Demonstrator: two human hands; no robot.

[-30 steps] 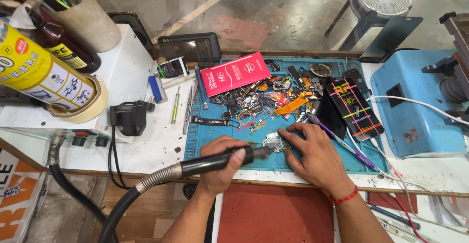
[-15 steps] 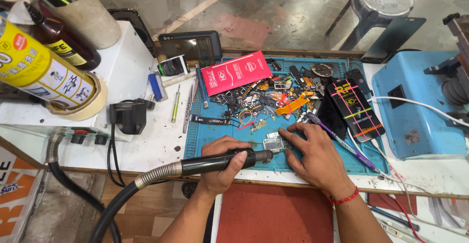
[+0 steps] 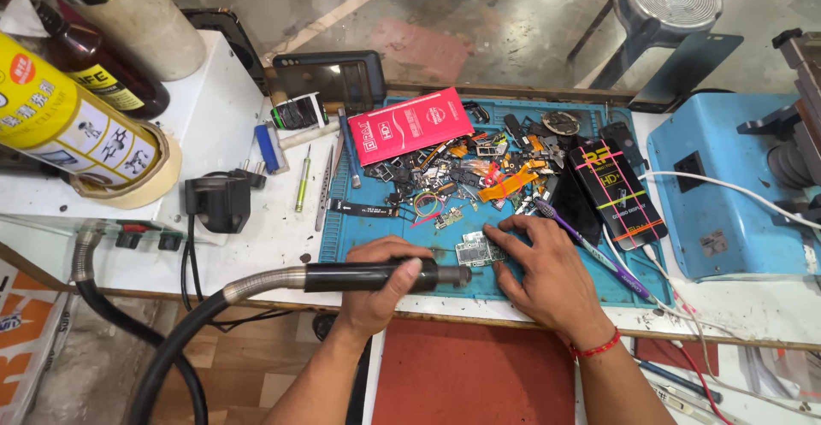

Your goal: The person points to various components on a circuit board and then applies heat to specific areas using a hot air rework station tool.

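Note:
My left hand (image 3: 378,284) grips a black hot-air wand (image 3: 368,276) whose grey ribbed hose runs off to the lower left. The wand's nozzle points right at a small circuit board (image 3: 477,250) lying on the blue work mat (image 3: 342,241). My right hand (image 3: 547,275) rests flat on the mat, its fingers touching the board's edge and holding it in place. A red thread band circles my right wrist.
A heap of small phone parts and flex cables (image 3: 466,173) covers the mat's middle. A red packet (image 3: 409,124), a black packet (image 3: 616,190), a purple tool (image 3: 590,250), a blue machine (image 3: 727,194), a yellow spray can (image 3: 64,121), tweezers (image 3: 323,190) and a plug adapter (image 3: 218,203) lie around.
Both hands and the wand stay nearly still on the board. The wand tip has edged slightly closer to the board.

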